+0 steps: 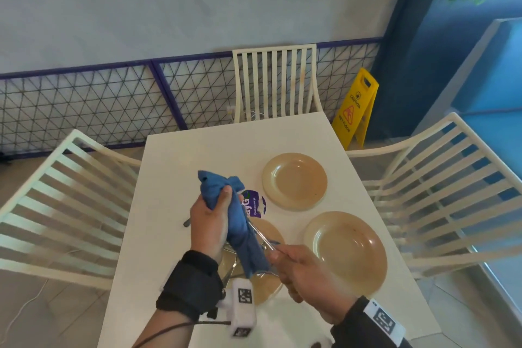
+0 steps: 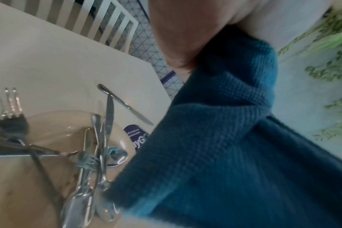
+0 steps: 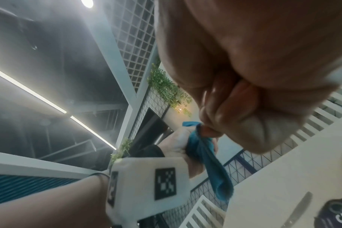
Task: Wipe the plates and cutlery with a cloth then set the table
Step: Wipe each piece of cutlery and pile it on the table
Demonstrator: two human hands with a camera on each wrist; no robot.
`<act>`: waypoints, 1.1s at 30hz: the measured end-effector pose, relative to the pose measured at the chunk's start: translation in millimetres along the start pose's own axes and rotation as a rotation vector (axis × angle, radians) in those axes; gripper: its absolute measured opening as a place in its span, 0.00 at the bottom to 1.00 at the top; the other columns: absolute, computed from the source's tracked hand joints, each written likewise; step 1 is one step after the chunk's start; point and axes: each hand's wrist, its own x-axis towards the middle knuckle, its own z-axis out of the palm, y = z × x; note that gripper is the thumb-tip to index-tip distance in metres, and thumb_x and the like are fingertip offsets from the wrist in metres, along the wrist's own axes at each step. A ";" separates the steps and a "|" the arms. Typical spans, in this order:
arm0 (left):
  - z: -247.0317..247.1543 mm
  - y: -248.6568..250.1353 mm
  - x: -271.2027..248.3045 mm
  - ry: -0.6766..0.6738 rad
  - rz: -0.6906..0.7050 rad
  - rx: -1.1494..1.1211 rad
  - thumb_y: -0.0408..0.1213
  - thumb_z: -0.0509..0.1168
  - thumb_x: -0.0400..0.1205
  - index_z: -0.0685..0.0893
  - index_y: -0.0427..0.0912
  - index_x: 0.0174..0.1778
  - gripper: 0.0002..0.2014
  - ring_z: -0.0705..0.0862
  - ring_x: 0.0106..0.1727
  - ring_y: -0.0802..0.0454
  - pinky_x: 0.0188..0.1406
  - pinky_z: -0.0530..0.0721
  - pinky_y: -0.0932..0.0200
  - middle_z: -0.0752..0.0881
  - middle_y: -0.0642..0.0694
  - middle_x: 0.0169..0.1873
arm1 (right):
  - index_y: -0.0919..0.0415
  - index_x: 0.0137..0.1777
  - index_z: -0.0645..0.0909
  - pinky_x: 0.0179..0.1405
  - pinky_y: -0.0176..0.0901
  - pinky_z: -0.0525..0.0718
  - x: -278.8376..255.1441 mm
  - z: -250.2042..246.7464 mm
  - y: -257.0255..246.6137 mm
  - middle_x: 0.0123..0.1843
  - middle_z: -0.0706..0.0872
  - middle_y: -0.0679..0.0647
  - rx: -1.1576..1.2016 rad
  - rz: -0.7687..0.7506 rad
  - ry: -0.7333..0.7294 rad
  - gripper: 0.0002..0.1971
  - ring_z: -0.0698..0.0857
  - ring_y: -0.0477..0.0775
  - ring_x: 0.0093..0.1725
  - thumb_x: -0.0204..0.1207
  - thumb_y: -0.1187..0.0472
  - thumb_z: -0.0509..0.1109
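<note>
My left hand (image 1: pixel 213 216) grips a bunched blue cloth (image 1: pixel 240 223) above the white table (image 1: pixel 197 155). My right hand (image 1: pixel 299 268) holds the handle of a silver piece of cutlery (image 1: pixel 262 237), whose far end is wrapped inside the cloth, so its kind is hidden. Below my hands a tan plate (image 1: pixel 267 288) carries several loose forks, knives and a spoon (image 2: pixel 92 162). Two more tan plates lie bare, one far (image 1: pixel 294 181) and one at the right (image 1: pixel 346 246). One knife (image 2: pixel 125 104) lies on the table left of the near plate.
A round purple sticker (image 1: pixel 254 203) sits in the table's middle. White slatted chairs stand at the left (image 1: pixel 56 206), far side (image 1: pixel 275 82) and right (image 1: pixel 440 192). A yellow wet-floor sign (image 1: pixel 356 107) stands beyond the far right corner.
</note>
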 end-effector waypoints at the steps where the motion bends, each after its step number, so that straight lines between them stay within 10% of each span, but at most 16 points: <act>1: -1.1 4.8 1.4 0.037 0.017 -0.045 0.43 0.70 0.85 0.85 0.42 0.63 0.13 0.91 0.57 0.49 0.63 0.87 0.45 0.92 0.46 0.52 | 0.53 0.35 0.79 0.23 0.40 0.60 -0.8 -0.6 0.3 0.24 0.65 0.44 0.003 -0.015 0.010 0.18 0.61 0.44 0.23 0.88 0.58 0.59; 8: -26.1 15.5 -8.7 -0.082 -0.236 -0.645 0.46 0.59 0.89 0.82 0.36 0.68 0.19 0.93 0.46 0.48 0.46 0.92 0.49 0.90 0.40 0.49 | 0.54 0.38 0.82 0.24 0.39 0.58 12.1 0.7 4.5 0.24 0.63 0.43 0.109 0.017 0.031 0.19 0.58 0.46 0.24 0.90 0.57 0.58; 14: -3.8 -20.4 -40.5 -0.238 -0.328 -0.187 0.42 0.66 0.87 0.87 0.28 0.56 0.17 0.90 0.46 0.33 0.54 0.84 0.34 0.91 0.29 0.48 | 0.58 0.40 0.79 0.20 0.36 0.72 47.7 29.4 13.0 0.20 0.75 0.45 -0.088 0.103 -0.095 0.19 0.72 0.45 0.18 0.90 0.58 0.54; 18: -26.9 -26.5 -25.4 -0.271 -0.223 0.036 0.43 0.68 0.86 0.88 0.35 0.54 0.13 0.93 0.43 0.40 0.47 0.90 0.46 0.94 0.38 0.42 | 0.59 0.43 0.84 0.34 0.48 0.85 63.8 1.2 11.6 0.35 0.89 0.56 -0.260 0.027 0.033 0.15 0.87 0.54 0.30 0.87 0.56 0.60; 22: -41.9 -32.7 -17.3 -0.405 -0.141 0.258 0.47 0.67 0.86 0.88 0.39 0.47 0.13 0.90 0.35 0.51 0.37 0.86 0.54 0.92 0.44 0.34 | 0.46 0.50 0.86 0.37 0.40 0.86 97.9 15.9 -8.3 0.43 0.89 0.46 -0.169 -0.113 0.084 0.06 0.87 0.44 0.38 0.84 0.51 0.67; 26: -54.9 -37.5 -10.5 -0.436 -0.121 0.333 0.52 0.67 0.86 0.86 0.35 0.44 0.20 0.88 0.34 0.48 0.37 0.84 0.51 0.90 0.37 0.34 | 0.58 0.38 0.86 0.35 0.43 0.77 145.0 40.7 -13.0 0.30 0.83 0.46 -0.211 -0.183 0.160 0.10 0.78 0.45 0.31 0.81 0.59 0.71; 33: -103.1 -41.2 29.4 -0.560 -0.121 0.511 0.55 0.65 0.82 0.87 0.42 0.43 0.18 0.91 0.43 0.44 0.52 0.87 0.40 0.92 0.42 0.39 | 0.64 0.46 0.91 0.36 0.43 0.81 193.2 62.8 -5.6 0.37 0.86 0.60 0.234 -0.034 0.250 0.09 0.79 0.54 0.36 0.81 0.61 0.72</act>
